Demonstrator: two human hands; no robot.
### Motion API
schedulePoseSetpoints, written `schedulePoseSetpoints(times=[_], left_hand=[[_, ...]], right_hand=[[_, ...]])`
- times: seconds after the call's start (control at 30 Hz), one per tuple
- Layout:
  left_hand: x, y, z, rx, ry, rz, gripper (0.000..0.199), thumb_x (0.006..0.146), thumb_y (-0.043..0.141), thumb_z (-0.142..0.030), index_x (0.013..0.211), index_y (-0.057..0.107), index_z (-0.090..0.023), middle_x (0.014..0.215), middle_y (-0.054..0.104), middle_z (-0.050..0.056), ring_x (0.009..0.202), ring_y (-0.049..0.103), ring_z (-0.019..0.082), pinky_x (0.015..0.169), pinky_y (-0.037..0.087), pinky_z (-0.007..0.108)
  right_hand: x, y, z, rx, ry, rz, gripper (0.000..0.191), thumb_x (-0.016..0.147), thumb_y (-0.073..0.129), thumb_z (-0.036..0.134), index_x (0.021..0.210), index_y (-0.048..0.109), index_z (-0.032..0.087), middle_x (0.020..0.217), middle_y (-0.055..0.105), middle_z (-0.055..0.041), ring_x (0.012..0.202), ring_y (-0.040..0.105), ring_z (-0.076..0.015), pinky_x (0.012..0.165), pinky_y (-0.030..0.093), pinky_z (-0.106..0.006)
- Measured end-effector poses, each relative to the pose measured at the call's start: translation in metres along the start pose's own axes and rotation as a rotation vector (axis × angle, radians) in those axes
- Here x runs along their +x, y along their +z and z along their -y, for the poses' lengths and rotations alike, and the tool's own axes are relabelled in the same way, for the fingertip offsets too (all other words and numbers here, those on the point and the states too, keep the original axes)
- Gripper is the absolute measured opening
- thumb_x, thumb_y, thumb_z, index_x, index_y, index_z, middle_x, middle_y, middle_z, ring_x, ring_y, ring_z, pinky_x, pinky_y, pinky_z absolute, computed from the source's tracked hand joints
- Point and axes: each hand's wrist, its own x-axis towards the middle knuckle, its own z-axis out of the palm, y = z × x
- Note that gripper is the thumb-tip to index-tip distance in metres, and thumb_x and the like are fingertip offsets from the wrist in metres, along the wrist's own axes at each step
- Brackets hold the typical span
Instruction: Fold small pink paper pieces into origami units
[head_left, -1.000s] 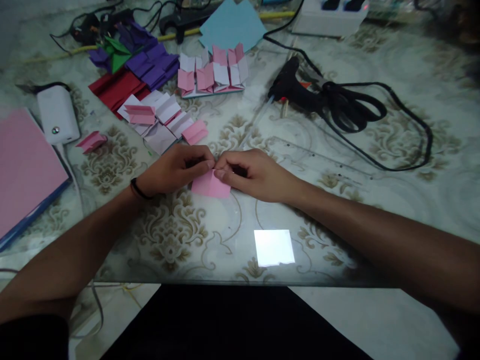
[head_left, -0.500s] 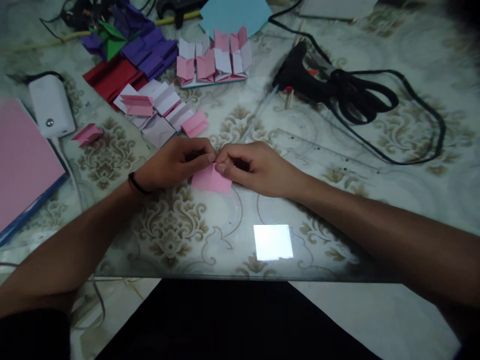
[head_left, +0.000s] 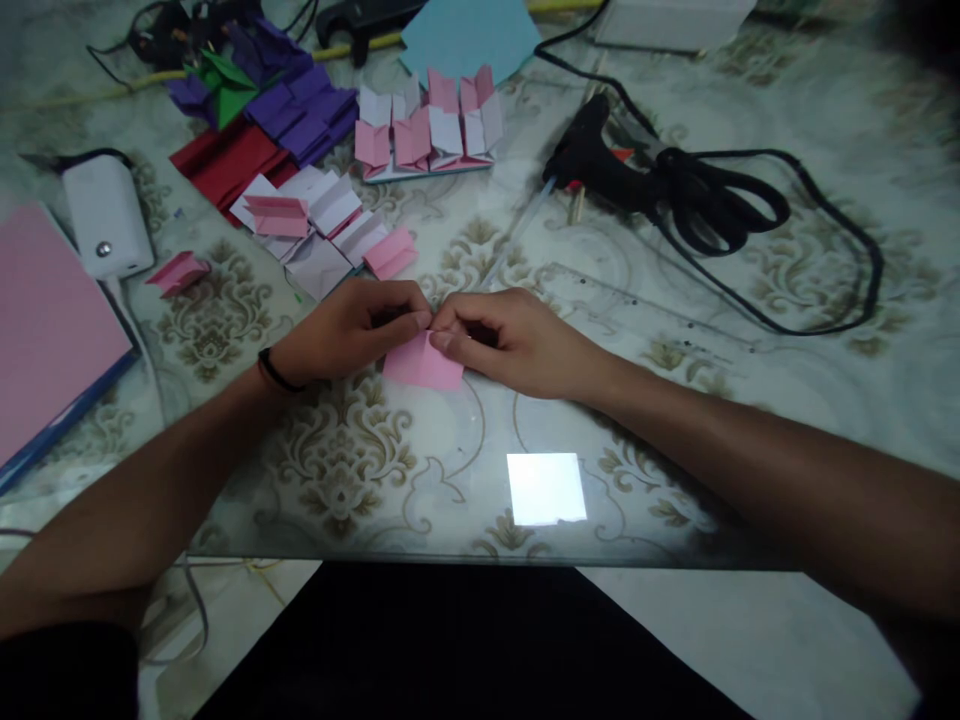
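Observation:
A small piece of pink paper (head_left: 422, 364) with a crease down it lies between my hands on the patterned table. My left hand (head_left: 367, 325) pinches its far edge with thumb and finger. Right beside it, my right hand (head_left: 502, 338) grips the same edge, the two thumbs almost meeting. The fingertips hide the far part of the paper. Just beyond my left hand are folded white and pink paper pieces (head_left: 319, 225), with a single pink one (head_left: 391, 254) at their right end.
A black glue gun (head_left: 607, 165) with a coiled cord lies at the back right, near a clear ruler (head_left: 652, 308). Purple (head_left: 304, 110), red (head_left: 229, 165) and pink-white folded papers (head_left: 427, 130) sit at the back. On the left are a white device (head_left: 106, 215) and pink sheets (head_left: 56, 330).
Both hands keep their pinch on the pink paper, almost unmoved. The whole view has shifted very slightly, so things appear a little lower.

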Motion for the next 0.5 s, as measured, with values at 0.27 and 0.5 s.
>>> schedulePoseSetpoints(times=[0.27, 0.5], left_hand=[[-0.0003, 0.0, -0.0001, -0.016, -0.004, 0.002, 0.025, 0.096, 0.061, -0.034, 0.081, 0.068, -0.015, 0.059, 0.051, -0.004, 0.055, 0.042, 0.008, 0.052, 0.032, 0.021], [-0.0005, 0.001, 0.0009, -0.03, -0.006, 0.002, 0.024, 0.096, 0.061, -0.032, 0.082, 0.068, -0.014, 0.061, 0.053, -0.004, 0.056, 0.042, 0.008, 0.052, 0.032, 0.022]], right_hand=[[-0.0001, 0.0004, -0.0007, -0.002, -0.009, 0.003, 0.019, 0.101, 0.063, 0.029, 0.087, 0.064, 0.016, 0.065, 0.049, 0.0064, 0.057, 0.039, -0.0074, 0.058, 0.032, -0.021], [0.0, -0.0002, -0.0004, -0.001, -0.016, 0.005, 0.018, 0.101, 0.062, 0.028, 0.087, 0.064, 0.016, 0.065, 0.049, 0.0065, 0.057, 0.04, -0.0073, 0.058, 0.033, -0.02]])
